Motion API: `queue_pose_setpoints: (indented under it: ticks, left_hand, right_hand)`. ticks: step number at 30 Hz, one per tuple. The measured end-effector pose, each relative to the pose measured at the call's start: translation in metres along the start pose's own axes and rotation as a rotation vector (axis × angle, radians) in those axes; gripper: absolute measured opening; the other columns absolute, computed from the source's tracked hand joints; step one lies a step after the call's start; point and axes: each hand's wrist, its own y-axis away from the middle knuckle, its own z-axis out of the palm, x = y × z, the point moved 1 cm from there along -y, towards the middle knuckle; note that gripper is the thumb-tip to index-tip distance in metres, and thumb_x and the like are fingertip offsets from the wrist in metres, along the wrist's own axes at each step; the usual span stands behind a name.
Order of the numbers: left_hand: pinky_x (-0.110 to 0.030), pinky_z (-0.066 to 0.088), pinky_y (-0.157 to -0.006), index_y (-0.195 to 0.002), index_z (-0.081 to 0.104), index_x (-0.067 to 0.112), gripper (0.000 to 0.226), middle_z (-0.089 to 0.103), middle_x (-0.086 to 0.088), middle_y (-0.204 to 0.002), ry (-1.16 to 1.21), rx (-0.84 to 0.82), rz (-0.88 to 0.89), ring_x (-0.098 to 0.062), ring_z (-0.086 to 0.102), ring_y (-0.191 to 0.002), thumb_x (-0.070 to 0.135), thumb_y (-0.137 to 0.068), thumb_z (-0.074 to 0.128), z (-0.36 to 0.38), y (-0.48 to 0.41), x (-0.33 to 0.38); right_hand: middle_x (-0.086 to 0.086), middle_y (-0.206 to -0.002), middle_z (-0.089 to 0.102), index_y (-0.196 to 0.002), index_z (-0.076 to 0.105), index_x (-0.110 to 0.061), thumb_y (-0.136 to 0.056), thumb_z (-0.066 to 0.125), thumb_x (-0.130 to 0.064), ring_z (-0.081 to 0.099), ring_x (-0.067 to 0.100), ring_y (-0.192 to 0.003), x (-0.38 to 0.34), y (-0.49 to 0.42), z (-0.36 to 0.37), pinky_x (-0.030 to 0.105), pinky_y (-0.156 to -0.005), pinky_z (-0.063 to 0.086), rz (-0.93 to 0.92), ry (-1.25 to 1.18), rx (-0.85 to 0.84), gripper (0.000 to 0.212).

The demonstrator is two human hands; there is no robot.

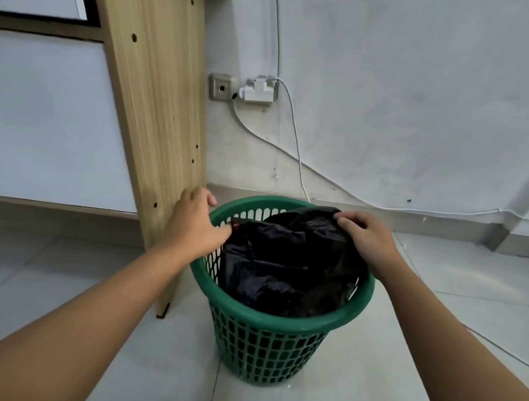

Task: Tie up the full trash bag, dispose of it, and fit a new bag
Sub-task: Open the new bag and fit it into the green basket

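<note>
A green plastic basket (276, 345) stands on the tiled floor (473, 282), and both bare arms reach down to it. The black trash bag (283, 266) sits inside it, crumpled and loose, its upper part bunched up above the rim on the far side.

The right hand (367, 238) is at that raised part of the bag. Its fingertips (339, 220) are curled and pinch the black plastic at its top edge. The rest of the bag sags below and to the left of this hand, down into the basket.

The left hand (195, 223) is at the far left of the rim, with its thumb pointing in at the bag's edge. A small red bit shows just beside the thumb. Its fingers bend over the outside of the rim, but I cannot tell whether it really grips the bag or only rests there.

Just left of the left hand stands an upright wooden panel (157, 95). Beyond both hands, on the wall, are a socket (222, 87) and a white adapter (258, 92) with a cable (296, 136) hanging from it.
</note>
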Motion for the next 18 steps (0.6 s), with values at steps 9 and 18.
queue_pose_setpoints:
  ticks: [9, 18]
  left_hand:
    - [-0.047, 0.01, -0.117, -0.096, 0.055, 0.052, 0.016, 0.053, 0.015, -0.131, 0.12, -0.471, 0.422, -0.017, 0.022, -0.142, 0.042, -0.084, 0.059, 0.031, -0.024, 0.054]
    - [-0.012, 0.036, -0.077, -0.109, 0.065, 0.025, 0.025, 0.058, 0.0, -0.097, 0.049, -0.217, 0.448, -0.014, 0.053, -0.09, 0.018, -0.085, 0.064, 0.008, -0.037, 0.016]
  right_hand:
    - [-0.006, -0.069, 0.066, -0.084, 0.064, -0.015, -0.093, 0.047, 0.001, 0.059, 0.004, -0.062, -0.036, 0.008, 0.008, 0.014, -0.061, 0.049, -0.165, -0.396, -0.342, 0.025]
    - [0.001, -0.081, 0.065, -0.076, 0.069, -0.02, -0.09, 0.04, 0.003, 0.056, 0.012, -0.074, -0.023, -0.008, -0.029, 0.015, -0.066, 0.045, -0.09, -0.135, -0.073, 0.04]
